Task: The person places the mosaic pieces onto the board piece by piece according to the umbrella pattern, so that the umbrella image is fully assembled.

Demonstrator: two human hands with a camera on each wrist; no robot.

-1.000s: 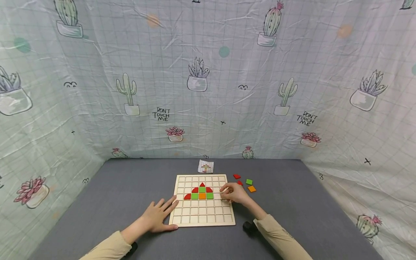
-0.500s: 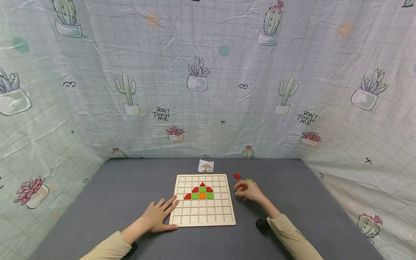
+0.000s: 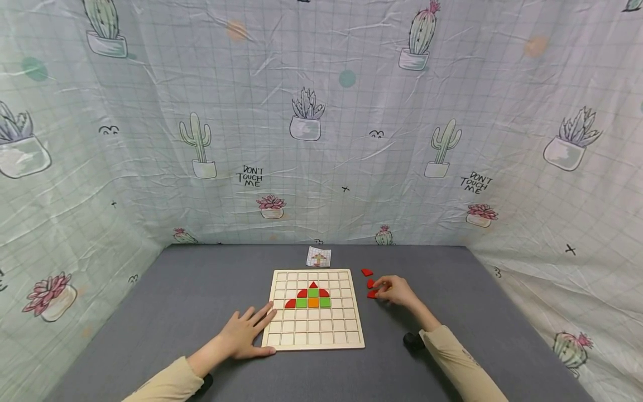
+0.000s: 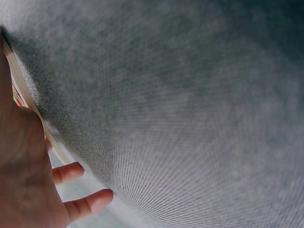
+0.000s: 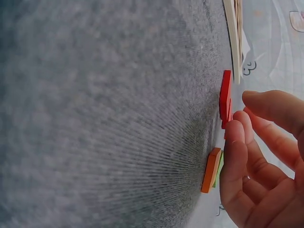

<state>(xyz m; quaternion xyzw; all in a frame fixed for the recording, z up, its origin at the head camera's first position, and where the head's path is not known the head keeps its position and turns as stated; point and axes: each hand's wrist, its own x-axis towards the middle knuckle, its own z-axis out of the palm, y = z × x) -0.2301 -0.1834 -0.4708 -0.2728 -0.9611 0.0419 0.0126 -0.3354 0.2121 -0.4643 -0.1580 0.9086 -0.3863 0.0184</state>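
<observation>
In the head view a square wooden grid board (image 3: 306,324) lies on the table, bearing red, green and orange tiles (image 3: 313,302) near its middle. My left hand (image 3: 242,335) rests at the board's left side, fingers spread on its border and thumb at the front corner. Beyond the board's right edge, my right hand (image 3: 399,291) reaches low over loose red tiles (image 3: 372,294), fingertips right at the nearest one. In the right wrist view, a gap shows between thumb and fingers, with a red tile (image 5: 225,95) just past the fingertips. An orange tile (image 5: 211,171) sits beside the fingers.
A small paper card (image 3: 318,257) with a printed tile pattern lies behind the board. Another red tile (image 3: 367,272) is farther back on the right. Part of a green tile (image 5: 219,172) shows behind the orange one. A cactus-print curtain (image 3: 346,139) surrounds the grey table.
My right hand has moved right from the board's edge to the loose tiles. It now hides the green and orange tiles in the head view. The left hand has stayed still.
</observation>
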